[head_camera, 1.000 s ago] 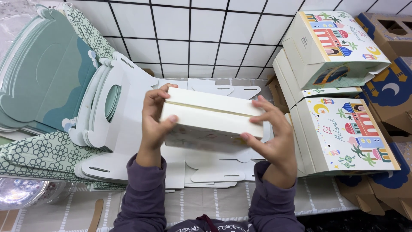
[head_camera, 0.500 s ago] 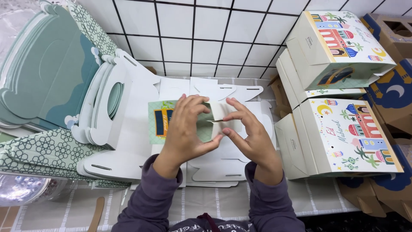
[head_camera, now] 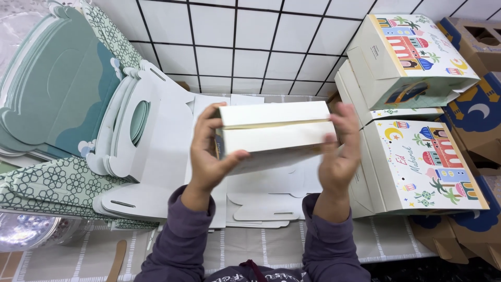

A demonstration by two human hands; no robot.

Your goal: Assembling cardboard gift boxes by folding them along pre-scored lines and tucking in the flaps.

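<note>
- A person's left hand [head_camera: 209, 156] and right hand [head_camera: 338, 151] hold a folded white cardboard box [head_camera: 274, 133] at the centre of the frame, lifted above the work surface.
- Each hand clasps one end: the left wraps its end with the thumb across the front face, while the right presses flat against the opposite end, fingers upright.
- The box appears to be at the shaping stage, its walls squared up and a long flap lying along the top edge; closing it would likely call for pressing that flap home while keeping both ends steady.
- Beneath the hands, a stack of flat white die-cut blanks [head_camera: 156, 156] spreads across the striped table covering [head_camera: 261, 245].
- At the upper left lie teal printed card sheets [head_camera: 52, 94], with green patterned sheets [head_camera: 47, 188] below them.
- At the right, finished boxes [head_camera: 417, 57] with colourful building and crescent prints sit stacked, a further one [head_camera: 433, 167] lower down beside the right hand.
- A white tiled wall [head_camera: 250, 42] fills the top of the frame.
</note>
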